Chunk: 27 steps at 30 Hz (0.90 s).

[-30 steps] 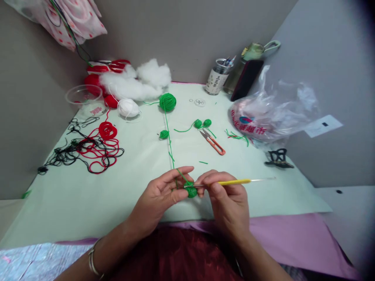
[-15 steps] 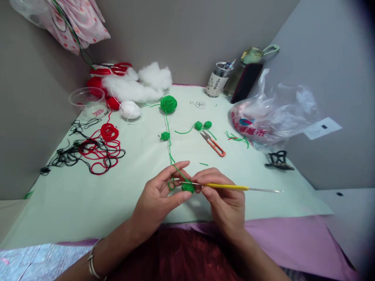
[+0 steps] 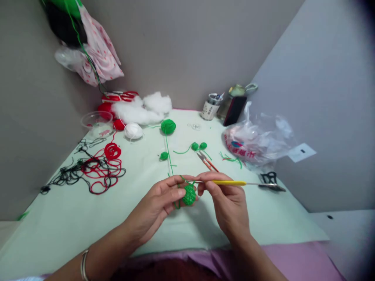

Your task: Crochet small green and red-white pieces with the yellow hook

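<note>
One knobbly green yarn piece [image 3: 189, 195] sat at near centre, pinched by the left hand's [image 3: 164, 197] fingertips; the right hand's [image 3: 227, 199] fingers gripped one yellow-handled metal hook [image 3: 229, 183]. Beyond lay two small green balls [image 3: 199, 146].

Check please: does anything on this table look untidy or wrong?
Yes. Left on the table, the black yarn and red yarn lie in loose, crossing loops, apparently tangled, while the large green ball is neatly wound.
</note>
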Motion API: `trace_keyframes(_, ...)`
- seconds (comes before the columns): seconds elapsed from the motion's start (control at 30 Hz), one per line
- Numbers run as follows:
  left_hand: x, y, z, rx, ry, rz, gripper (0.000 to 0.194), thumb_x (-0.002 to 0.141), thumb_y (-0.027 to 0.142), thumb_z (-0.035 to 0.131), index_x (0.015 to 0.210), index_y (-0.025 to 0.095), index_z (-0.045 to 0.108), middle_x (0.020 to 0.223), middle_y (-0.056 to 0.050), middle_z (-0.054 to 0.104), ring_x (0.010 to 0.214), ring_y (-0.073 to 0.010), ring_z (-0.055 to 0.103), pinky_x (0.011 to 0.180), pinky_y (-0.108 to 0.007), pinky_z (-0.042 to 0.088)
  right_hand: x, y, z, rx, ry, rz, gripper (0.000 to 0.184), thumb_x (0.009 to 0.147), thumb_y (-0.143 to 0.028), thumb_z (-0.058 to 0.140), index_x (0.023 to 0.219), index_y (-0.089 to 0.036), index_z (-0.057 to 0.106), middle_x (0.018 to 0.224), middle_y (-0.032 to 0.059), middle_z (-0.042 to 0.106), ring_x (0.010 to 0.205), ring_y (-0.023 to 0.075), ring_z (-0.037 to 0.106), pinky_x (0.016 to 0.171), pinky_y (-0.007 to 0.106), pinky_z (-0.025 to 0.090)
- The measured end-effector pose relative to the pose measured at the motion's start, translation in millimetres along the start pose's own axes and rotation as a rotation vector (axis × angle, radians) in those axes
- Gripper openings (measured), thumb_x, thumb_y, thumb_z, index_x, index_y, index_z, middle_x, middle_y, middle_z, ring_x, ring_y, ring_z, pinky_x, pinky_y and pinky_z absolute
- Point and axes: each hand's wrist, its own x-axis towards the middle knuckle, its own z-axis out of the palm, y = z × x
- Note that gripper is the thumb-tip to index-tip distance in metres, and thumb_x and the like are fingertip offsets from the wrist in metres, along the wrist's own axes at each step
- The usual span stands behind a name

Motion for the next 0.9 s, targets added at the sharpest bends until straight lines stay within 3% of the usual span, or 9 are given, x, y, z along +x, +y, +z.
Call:
trace_keyframes(0.1, 8, 18, 4.5, -0.003, -0.013, 0.015, 0.025, 0.089, 0.028, 0.082, 0.111, 0.016, 0.081, 0.1, -0.008, 0.077, 0.091, -0.0178, 0.069, 0.089, -0.031, 0.053, 18, -10, -4, 0.019, 0.0, -0.019, 0.015, 0.099, -0.033, 0.072, 0.097, -0.022, 0.082, 0.087, 0.0049, 0.079, 0.068, 0.0153, 0.071, 0.064, 0.029, 0.062)
trace_keyframes(0.27, 18, 34, 4.3, 0.013, 0.025, 0.064, 0.028, 0.084, 0.03, 0.086, 0.108, 0.016, 0.082, 0.097, -0.007, 0.075, 0.089, -0.0174, 0.068, 0.086, -0.03, 0.054, 32, -19, -3, 0.091, 0.115, -0.113, 0.018, 0.103, -0.033, 0.066, 0.101, -0.024, 0.081, 0.094, 0.0048, 0.079, 0.069, 0.0142, 0.074, 0.062, 0.026, 0.064)
trace_keyframes(0.5, 25, 28, -0.9, -0.036, 0.055, 0.062, 0.027, 0.082, 0.031, 0.087, 0.105, 0.017, 0.082, 0.096, -0.006, 0.075, 0.089, -0.0175, 0.067, 0.087, -0.032, 0.054, 31, -8, 2, 0.092, 0.047, -0.084, 0.018, 0.104, -0.031, 0.064, 0.102, -0.025, 0.081, 0.095, 0.0043, 0.078, 0.077, 0.0156, 0.078, 0.071, 0.028, 0.067)
trace_keyframes(0.7, 23, 24, 0.6, -0.007, 0.004, 0.072, 0.023, 0.086, 0.03, 0.083, 0.107, 0.018, 0.08, 0.103, -0.008, 0.078, 0.099, -0.0197, 0.068, 0.089, -0.031, 0.052, 26, -6, 3, 0.059, 0.045, -0.063, 0.017, 0.104, -0.029, 0.064, 0.105, -0.026, 0.081, 0.093, 0.0038, 0.08, 0.079, 0.0161, 0.079, 0.075, 0.028, 0.067)
trace_keyframes(0.9, 15, 21, 2.3, -0.004, 0.013, 0.095, 0.023, 0.087, 0.03, 0.083, 0.106, 0.019, 0.081, 0.1, -0.006, 0.076, 0.089, -0.0166, 0.066, 0.088, -0.03, 0.052, 17, -7, 2, 0.04, 0.074, -0.091, 0.018, 0.104, -0.029, 0.063, 0.103, -0.024, 0.081, 0.096, 0.0054, 0.079, 0.079, 0.0174, 0.079, 0.072, 0.029, 0.068)
